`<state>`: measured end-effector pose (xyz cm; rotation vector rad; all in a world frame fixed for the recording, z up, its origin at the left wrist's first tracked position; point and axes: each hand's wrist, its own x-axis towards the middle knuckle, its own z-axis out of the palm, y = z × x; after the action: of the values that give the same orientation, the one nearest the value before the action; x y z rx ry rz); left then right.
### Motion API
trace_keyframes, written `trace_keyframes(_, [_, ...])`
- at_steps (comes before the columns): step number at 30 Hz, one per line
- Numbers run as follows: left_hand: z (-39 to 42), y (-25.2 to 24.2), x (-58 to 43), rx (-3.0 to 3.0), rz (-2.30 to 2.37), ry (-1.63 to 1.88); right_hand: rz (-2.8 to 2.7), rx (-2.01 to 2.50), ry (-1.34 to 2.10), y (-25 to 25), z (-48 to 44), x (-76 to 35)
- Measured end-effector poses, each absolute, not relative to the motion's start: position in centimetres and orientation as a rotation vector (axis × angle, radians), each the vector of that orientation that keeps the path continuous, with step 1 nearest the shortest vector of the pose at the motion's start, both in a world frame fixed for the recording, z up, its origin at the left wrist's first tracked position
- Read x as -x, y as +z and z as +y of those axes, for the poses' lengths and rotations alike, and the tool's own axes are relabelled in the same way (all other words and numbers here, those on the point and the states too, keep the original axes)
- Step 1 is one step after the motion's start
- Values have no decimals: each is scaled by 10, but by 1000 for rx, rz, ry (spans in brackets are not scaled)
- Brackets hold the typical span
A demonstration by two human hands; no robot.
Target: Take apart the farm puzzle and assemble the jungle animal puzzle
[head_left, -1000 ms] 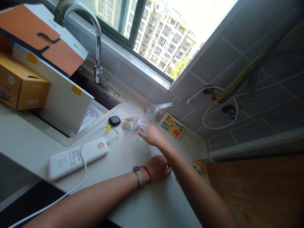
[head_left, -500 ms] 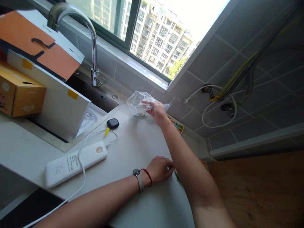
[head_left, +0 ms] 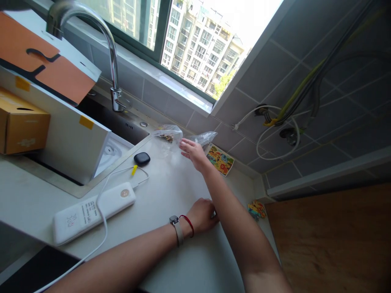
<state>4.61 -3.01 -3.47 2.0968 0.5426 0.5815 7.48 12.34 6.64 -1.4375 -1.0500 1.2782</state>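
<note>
Your right hand (head_left: pixel 194 155) is wide, a clear plastic bag (head_left: pixel 168 133) at its ten o'clock; your left hand (head_left: pixel 200 216) curls at six, contents unclear.

I have the right arm (head_left: pixel 233 211) extended from the near right toward the far middle, its right hand (head_left: pixel 193 154) open, fingers straight and pointing left. My left forearm (head_left: pixel 131 254) comes in from the near left, and I hold the left hand (head_left: pixel 201 215) low with fingers curled, their tips partly hidden behind the right arm.
</note>
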Motion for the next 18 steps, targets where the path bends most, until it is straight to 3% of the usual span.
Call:
trace_keyframes(5, [-29, -32, -45, -2153, 531, 656, -1402, 1563, 1381, 84, 76, -153])
trace_keyframes(7, [-29, -33, -46, -2144, 534, 667, -1221, 1874, 1065, 83, 67, -191])
trace_keyframes(11, [-28, -33, -45, -2102, 554, 673, -953, 2048, 696, 64, 55, -253])
trace_keyframes(18, [-28, -33, -45, -2011, 588, 685, -647, 2069, 727, 16, 42, -281])
